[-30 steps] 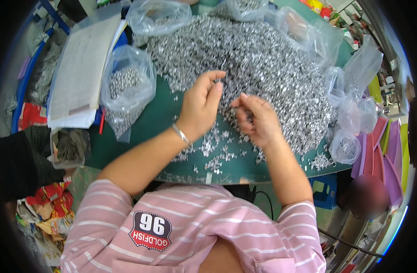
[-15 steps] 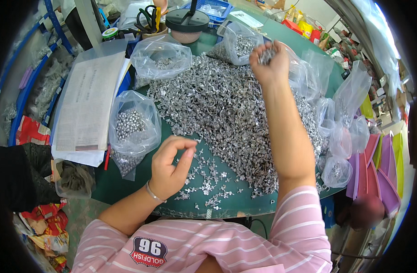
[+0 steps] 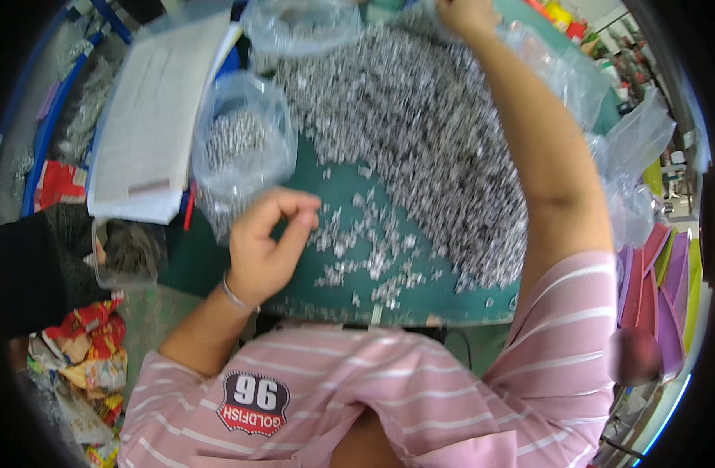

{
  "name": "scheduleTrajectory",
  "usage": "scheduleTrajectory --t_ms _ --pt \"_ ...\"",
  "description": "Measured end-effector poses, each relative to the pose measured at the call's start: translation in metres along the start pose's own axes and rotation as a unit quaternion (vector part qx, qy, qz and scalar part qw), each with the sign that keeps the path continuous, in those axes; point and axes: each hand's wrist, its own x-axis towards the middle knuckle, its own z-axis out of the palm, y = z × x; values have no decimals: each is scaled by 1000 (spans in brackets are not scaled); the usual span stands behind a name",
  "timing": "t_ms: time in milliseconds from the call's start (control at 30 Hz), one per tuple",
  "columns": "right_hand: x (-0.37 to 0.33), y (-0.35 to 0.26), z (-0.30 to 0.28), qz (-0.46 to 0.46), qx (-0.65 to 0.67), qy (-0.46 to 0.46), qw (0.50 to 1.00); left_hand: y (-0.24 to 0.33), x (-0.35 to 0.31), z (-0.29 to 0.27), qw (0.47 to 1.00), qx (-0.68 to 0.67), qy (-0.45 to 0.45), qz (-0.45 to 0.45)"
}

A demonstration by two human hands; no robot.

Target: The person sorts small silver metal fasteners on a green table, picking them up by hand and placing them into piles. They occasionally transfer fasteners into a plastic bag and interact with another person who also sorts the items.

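My left hand (image 3: 265, 246), with a bracelet on its wrist, is over the near left of the table. Its thumb and forefinger are curled together in a pinch; whether a tiny piece sits between them is too blurred to tell. Beside it lie loose silvery charms (image 3: 373, 230), some cross-shaped. A large heap of small silvery metal pieces (image 3: 420, 117) spreads beyond them. My right arm reaches across the heap's right side. The right hand (image 3: 470, 17) is at the top edge, over a clear bag (image 3: 424, 21), its fingers cut off and blurred.
Left of the heap stands an open clear bag of silvery beads (image 3: 236, 144), with another clear bag (image 3: 303, 27) behind. Printed sheets (image 3: 150, 117) lie at the left, a red pen (image 3: 189, 206) beside them. More clear bags (image 3: 630, 148) and coloured trays (image 3: 646, 288) are at the right.
The view has tipped nearer to my body, so the table things sit higher. My right hand, earlier seen with a handful of silvery pieces, is now partly out of the picture. My left hand keeps its pinch.
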Motion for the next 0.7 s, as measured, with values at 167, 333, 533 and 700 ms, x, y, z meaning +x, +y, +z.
scheduleTrajectory --t_ms 167,333,533,700 --pt "-26 18 -7 -151 279 195 928 -5 -12 -11 999 28 -22 -22" --pt "-252 -12 -66 -341 401 -105 844 -7 -23 -3 953 219 -161 131" --pt "-369 18 -73 -285 376 -170 865 -20 -28 19 936 178 -255 165" --pt "-362 28 -60 -180 303 -41 935 -18 0 35 957 179 -156 167"
